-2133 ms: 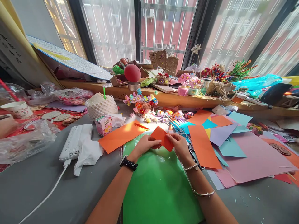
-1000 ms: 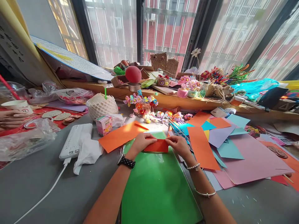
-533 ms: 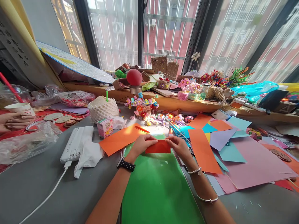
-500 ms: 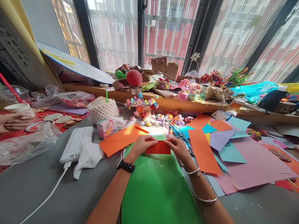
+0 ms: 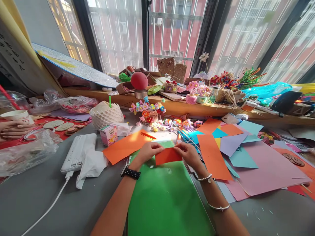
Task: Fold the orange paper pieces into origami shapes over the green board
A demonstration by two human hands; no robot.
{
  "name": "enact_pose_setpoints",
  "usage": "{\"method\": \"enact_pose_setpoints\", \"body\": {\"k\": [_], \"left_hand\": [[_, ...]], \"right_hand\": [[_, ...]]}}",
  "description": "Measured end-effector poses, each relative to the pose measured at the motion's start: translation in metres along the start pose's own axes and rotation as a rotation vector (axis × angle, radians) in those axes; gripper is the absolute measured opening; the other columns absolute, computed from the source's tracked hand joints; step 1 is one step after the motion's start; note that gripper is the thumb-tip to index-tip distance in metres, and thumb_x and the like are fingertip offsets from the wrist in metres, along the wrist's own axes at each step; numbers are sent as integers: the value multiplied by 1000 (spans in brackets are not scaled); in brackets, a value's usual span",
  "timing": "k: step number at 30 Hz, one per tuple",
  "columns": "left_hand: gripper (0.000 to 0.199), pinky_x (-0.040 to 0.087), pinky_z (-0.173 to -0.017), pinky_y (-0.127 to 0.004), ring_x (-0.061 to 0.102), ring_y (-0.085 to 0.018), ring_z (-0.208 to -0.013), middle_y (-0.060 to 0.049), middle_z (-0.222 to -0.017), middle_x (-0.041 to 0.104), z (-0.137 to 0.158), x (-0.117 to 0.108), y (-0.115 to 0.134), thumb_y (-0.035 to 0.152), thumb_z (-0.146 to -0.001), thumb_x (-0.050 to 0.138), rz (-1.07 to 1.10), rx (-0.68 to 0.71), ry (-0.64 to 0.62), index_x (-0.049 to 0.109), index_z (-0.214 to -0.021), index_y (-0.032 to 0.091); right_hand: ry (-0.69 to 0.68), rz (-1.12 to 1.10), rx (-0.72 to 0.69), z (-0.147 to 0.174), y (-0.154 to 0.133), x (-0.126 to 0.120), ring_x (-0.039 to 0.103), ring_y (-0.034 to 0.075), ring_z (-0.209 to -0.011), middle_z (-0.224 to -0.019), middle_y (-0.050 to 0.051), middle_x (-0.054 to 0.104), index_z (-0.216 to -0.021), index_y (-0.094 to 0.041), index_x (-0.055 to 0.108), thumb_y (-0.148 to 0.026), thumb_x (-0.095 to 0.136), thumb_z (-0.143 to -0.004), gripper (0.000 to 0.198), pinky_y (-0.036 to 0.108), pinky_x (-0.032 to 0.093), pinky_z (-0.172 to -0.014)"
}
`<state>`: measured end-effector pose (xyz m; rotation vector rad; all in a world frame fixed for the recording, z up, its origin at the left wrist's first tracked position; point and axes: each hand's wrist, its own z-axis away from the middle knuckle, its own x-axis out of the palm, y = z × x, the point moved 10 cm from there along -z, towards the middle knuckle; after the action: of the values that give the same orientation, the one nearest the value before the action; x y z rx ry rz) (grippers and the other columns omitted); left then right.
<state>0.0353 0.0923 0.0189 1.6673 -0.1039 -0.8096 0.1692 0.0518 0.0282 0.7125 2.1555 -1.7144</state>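
Note:
A small orange-red piece of paper (image 5: 168, 156) is held up between my two hands, above a green mat (image 5: 169, 200). My left hand (image 5: 150, 153) pinches its upper left corner. At the upper right corner, my right hand (image 5: 188, 153) grips it between thumb and fingers. Left of my left hand lies a larger orange sheet (image 5: 123, 149) with a thin orange strip or pen-like thing on it. An orange strip of paper (image 5: 213, 157) rests just right of my right hand, near scissors-like metal tools that my hand partly hides.
Coloured paper sheets (image 5: 268, 170) spread over the right side. A white power bank (image 5: 78, 152) with a cable, a tissue (image 5: 92, 167) and a pink drink carton (image 5: 108, 135) stand left. Craft flowers (image 5: 150, 111) sit behind. Another person's hand (image 5: 12, 129) holds a paper cup (image 5: 18, 117) far left.
The small paper has tilted, its lower edge now slanting and hanging slightly lower on the left. Both hands keep their pinch on it. The view has shifted slightly.

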Motion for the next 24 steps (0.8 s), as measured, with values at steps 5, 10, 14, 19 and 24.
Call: {"method": "enact_pose_setpoints", "body": {"k": [5,10,14,19,24], "left_hand": [[28,39,-58,-22,53,-15,-63,-1,-62,59,1,-5,2,39,-64,55,56,-35,-3,62,-66,12],[27,43,-60,-24,55,-14,-61,-2,-60,59,3,-9,-3,38,-63,58,149,-60,-12,62,-66,11],[27,45,-62,-25,57,-15,-64,-4,-64,62,2,-12,-10,37,-64,58,164,-77,-4,62,-70,11],[27,46,-63,-26,58,-16,-66,-4,-65,62,1,-14,-12,37,-63,59,166,-66,-3,63,-71,11],[29,46,-65,-28,58,-18,-68,-6,-68,63,1,-13,-14,36,-63,58,165,-72,-24,63,-72,9]], "right_hand": [[10,4,9,-1,5,-7,55,15,-65,-71,4,64,-71,-16,63,-32,50,-72,21,23,40,-56],[59,-16,11,0,9,-15,56,16,-64,-70,4,64,-70,-16,62,-34,48,-73,22,24,41,-56],[57,17,17,0,8,-17,56,16,-63,-70,4,64,-70,-16,63,-33,49,-73,22,23,40,-55],[63,32,34,0,9,-16,57,16,-66,-71,4,65,-71,-16,63,-33,50,-72,22,24,41,-57],[58,-8,40,-1,17,-10,57,17,-67,-72,5,65,-71,-15,63,-36,49,-72,24,25,42,-57]]}}
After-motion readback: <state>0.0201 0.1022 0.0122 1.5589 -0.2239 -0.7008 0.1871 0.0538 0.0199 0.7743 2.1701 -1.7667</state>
